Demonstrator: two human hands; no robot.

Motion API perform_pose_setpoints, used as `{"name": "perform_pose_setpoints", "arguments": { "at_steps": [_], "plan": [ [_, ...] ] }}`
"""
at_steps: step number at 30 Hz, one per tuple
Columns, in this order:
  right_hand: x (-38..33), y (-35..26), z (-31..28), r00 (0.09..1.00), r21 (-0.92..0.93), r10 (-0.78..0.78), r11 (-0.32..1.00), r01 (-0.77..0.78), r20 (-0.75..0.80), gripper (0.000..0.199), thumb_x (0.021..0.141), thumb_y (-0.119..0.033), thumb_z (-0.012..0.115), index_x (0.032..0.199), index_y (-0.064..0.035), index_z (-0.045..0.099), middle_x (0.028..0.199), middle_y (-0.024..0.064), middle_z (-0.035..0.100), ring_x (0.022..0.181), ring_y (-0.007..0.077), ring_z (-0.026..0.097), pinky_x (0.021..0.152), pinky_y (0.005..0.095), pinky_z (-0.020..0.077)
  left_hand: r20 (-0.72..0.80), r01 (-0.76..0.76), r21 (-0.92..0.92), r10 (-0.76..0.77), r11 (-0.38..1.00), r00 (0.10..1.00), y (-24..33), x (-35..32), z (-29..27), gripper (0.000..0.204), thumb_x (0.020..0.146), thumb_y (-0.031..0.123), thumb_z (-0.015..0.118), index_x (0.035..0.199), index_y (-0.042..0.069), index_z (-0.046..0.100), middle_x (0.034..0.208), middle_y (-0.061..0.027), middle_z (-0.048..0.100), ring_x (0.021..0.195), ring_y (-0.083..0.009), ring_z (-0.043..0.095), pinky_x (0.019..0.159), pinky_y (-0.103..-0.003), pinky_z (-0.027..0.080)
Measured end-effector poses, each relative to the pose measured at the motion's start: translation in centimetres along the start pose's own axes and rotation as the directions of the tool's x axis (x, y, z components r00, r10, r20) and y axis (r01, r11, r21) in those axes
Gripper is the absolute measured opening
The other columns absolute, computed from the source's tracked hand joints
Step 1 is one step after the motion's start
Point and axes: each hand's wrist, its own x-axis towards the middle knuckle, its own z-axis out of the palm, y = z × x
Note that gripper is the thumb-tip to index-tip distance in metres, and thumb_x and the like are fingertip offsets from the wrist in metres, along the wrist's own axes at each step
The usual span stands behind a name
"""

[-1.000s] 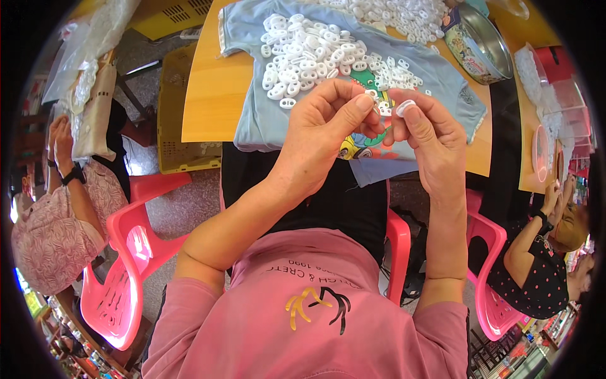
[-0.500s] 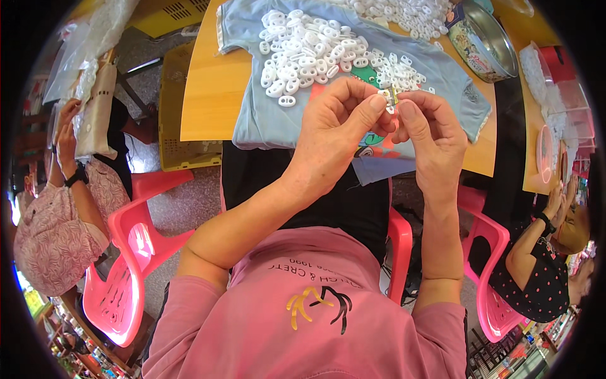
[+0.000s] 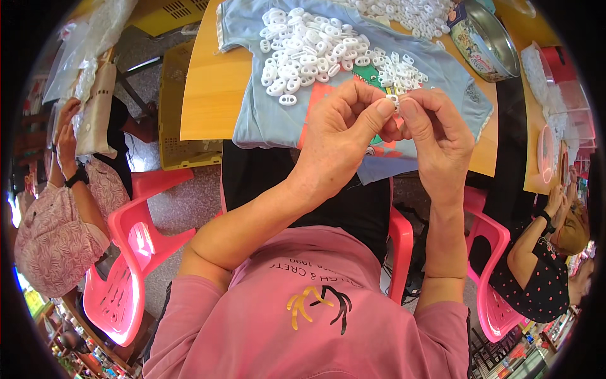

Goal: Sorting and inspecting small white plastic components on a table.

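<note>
My left hand (image 3: 341, 136) and my right hand (image 3: 439, 136) meet fingertip to fingertip above the table's near edge. Together they pinch one small white plastic piece (image 3: 392, 99); most of it is hidden by the fingers. Just beyond the hands a heap of several similar white two-hole plastic pieces (image 3: 309, 50) lies on a light blue shirt (image 3: 252, 107) spread over the wooden table (image 3: 202, 95). A second heap of white pieces (image 3: 410, 12) lies at the far edge.
A round metal tin (image 3: 486, 41) stands at the far right of the table. A yellow crate (image 3: 173, 126) sits on the floor to the left. Pink plastic chairs (image 3: 126, 252) flank me. One person sits at left (image 3: 57, 221), another at right (image 3: 543, 271).
Both hands have stayed together on the small piece, shifting slightly and turning it between the fingertips. The piles have not moved.
</note>
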Motion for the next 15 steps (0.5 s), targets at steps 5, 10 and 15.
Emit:
{"name": "perform_pose_setpoints", "arguments": {
  "at_steps": [5, 10, 15],
  "plan": [
    [-0.2, 0.2, 0.3, 0.996, -0.071, -0.083, 0.994, 0.082, -0.018, 0.006, 0.09, 0.0, 0.061, 0.095, 0.0036, 0.061, 0.085, 0.0043, 0.058, 0.07, 0.0092, 0.06, 0.058, 0.0214, 0.0474, -0.053, -0.009, 0.009, 0.009, 1.0, 0.999, -0.2, -0.1, 0.1, 0.015, 0.095, 0.015, 0.058, 0.093, 0.0, 0.055, 0.08, -0.0048, 0.063, 0.073, -0.0088, 0.061, 0.062, -0.022, 0.05],
    [-0.1, 0.9, 0.3, 0.985, -0.186, -0.172, 0.968, 0.171, 0.01, 0.006, 0.091, -0.002, 0.062, 0.094, 0.0028, 0.062, 0.084, 0.0035, 0.057, 0.069, 0.0077, 0.056, 0.059, 0.0199, 0.0437, -0.055, -0.079, 0.133, 0.087, 0.988, 0.995, -0.1, 0.2, 0.2, 0.013, 0.095, 0.012, 0.059, 0.092, -0.001, 0.056, 0.081, -0.0048, 0.064, 0.075, -0.009, 0.062, 0.063, -0.022, 0.05],
    [0.1, 1.9, 0.3, 0.996, -0.162, -0.091, 0.983, 0.091, 0.006, 0.008, 0.092, -0.004, 0.062, 0.096, 0.0031, 0.062, 0.085, 0.0036, 0.058, 0.069, 0.008, 0.056, 0.06, 0.0201, 0.0443, -0.032, -0.052, 0.194, 0.059, 0.98, 0.998, -0.1, 1.0, -0.8, 0.013, 0.094, 0.01, 0.059, 0.093, -0.003, 0.056, 0.08, -0.005, 0.064, 0.077, -0.0106, 0.063, 0.066, -0.024, 0.051]
  ]
}}
